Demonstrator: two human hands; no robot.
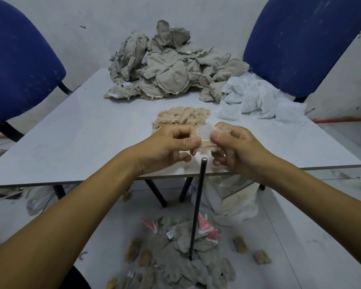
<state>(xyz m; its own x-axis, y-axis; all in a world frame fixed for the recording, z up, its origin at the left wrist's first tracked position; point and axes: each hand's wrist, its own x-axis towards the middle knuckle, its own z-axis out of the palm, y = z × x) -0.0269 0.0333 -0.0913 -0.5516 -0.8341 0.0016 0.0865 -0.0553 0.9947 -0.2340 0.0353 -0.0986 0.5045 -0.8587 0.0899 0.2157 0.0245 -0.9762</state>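
Together, left hand and right hand pinch a pale disc just inside the table edge.

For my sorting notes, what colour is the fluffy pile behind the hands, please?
The fluffy pile is pale beige; head view.

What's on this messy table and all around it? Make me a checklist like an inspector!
Surface: pale grey table.
Job's things: beige fuzzy piece with a clear round disc, held over the table's near edge.
Clutter: grey fabric heap at back, white cloth pile right, beige fluff pile middle.
Grippers: left hand and right hand both pinch the beige fuzzy piece.
Cables: thin cords on the floor, far left.
Surroundings: left blue chair, right blue chair, upright black rod, floor scraps, plastic bag under the table.
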